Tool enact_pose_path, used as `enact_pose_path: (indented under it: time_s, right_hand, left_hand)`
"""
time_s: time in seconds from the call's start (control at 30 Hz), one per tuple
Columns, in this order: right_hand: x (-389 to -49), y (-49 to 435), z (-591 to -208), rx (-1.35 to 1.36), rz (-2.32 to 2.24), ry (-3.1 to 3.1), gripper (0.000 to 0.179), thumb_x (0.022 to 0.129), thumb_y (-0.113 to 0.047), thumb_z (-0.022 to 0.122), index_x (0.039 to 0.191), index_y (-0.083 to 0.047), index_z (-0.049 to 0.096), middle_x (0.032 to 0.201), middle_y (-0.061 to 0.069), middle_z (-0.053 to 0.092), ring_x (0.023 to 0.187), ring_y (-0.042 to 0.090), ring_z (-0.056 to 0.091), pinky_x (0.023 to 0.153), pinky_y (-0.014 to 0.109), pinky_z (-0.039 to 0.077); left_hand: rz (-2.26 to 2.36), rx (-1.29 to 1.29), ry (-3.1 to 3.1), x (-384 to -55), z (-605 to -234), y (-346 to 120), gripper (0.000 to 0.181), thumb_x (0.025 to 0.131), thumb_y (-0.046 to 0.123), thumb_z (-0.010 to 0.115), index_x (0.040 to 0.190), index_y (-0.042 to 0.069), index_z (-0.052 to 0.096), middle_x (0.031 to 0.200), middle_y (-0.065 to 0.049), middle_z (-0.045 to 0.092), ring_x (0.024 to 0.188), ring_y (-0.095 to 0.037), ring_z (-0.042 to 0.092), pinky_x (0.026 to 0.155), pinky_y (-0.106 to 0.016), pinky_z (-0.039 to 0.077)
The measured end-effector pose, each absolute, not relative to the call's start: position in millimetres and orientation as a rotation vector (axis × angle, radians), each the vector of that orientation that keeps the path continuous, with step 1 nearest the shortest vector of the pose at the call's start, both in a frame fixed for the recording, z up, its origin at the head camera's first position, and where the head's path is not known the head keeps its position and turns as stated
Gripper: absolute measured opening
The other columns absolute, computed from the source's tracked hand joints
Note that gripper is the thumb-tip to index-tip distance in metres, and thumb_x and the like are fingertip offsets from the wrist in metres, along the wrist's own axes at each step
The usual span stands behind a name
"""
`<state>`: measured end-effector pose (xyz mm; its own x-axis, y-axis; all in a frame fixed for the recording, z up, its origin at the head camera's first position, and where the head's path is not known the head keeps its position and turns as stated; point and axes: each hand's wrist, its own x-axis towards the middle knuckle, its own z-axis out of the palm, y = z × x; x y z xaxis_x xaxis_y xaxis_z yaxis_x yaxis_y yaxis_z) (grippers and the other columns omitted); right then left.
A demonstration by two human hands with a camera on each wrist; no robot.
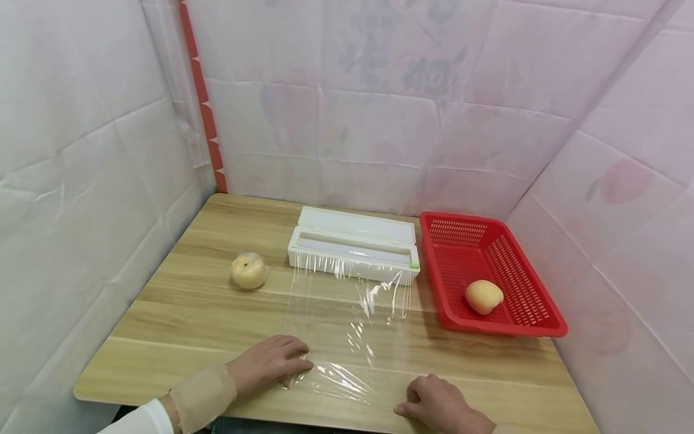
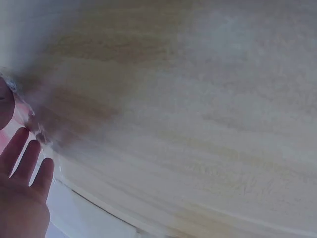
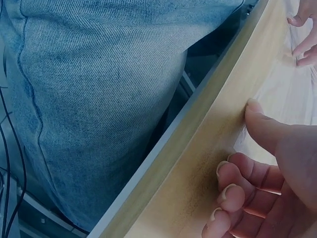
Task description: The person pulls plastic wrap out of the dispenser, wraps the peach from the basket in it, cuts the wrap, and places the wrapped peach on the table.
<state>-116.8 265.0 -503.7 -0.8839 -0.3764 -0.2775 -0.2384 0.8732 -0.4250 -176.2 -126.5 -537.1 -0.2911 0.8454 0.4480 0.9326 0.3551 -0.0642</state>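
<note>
A sheet of clear plastic wrap [image 1: 352, 337] stretches from the white wrap box [image 1: 355, 272] toward the table's near edge, shiny and creased. My left hand [image 1: 271, 364] is at its near left corner, fingers extended with the thumb apart, fingertips touching the film. In the left wrist view, straight fingers [image 2: 27, 158] show beside the film's edge. My right hand [image 1: 436, 402] rests by the near right corner. Its fingers [image 3: 233, 196] are loosely bent, and a gap shows between thumb and forefinger. Left of the box sits a pale yellow round fruit [image 1: 249, 270] in plastic wrap.
A red plastic basket [image 1: 441, 304] stands on the right with one yellow fruit [image 1: 484, 296] inside. The box's white lid [image 1: 358, 224] lies back behind it. Pale sheets [image 1: 325, 120] enclose the wooden table [image 1: 179, 313] on the far side and both flanks.
</note>
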Motion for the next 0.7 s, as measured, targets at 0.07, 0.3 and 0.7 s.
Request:
enact_pose_path:
  time_s: [0.07, 0.3, 0.7]
  right_hand:
    - [-117, 265, -503, -0.461, -0.543, 2.683, 0.041, 0.080, -0.054, 0.074, 0.059, -0.025, 0.052, 0.055, -0.016, 0.039, 0.051, 0.001, 0.033, 0.046, 0.022, 0.024]
    - [-119, 266, -493, -0.508, -0.551, 2.656, 0.042, 0.080, -0.056, 0.073, 0.060, -0.025, 0.053, 0.055, -0.017, 0.041, 0.050, 0.000, 0.034, 0.046, 0.022, 0.027]
    - [-154, 279, -443, -0.582, -0.603, 2.966, 0.038, 0.090, -0.032, 0.071, 0.063, -0.021, 0.046, 0.055, -0.016, 0.032, 0.050, -0.004, 0.028, 0.045, 0.017, 0.027]
  left_hand:
    - [-0.302, -1.566, -2.221, -176, -536, -127, 0.050, 0.075, 0.046, 0.074, 0.119, 0.023, 0.068, 0.119, -0.005, 0.065, 0.108, -0.020, 0.064, 0.093, -0.033, 0.055]
    - [-0.298, -1.591, -2.223, -177, -534, -127, 0.052, 0.075, 0.050, 0.069, 0.121, 0.024, 0.068, 0.120, -0.005, 0.065, 0.108, -0.020, 0.064, 0.092, -0.031, 0.055]
    - [-0.199, -1.575, -2.302, -175, -531, -123, 0.060, 0.068, 0.052, 0.068, 0.123, 0.028, 0.069, 0.121, -0.003, 0.065, 0.108, -0.017, 0.062, 0.092, -0.030, 0.055]
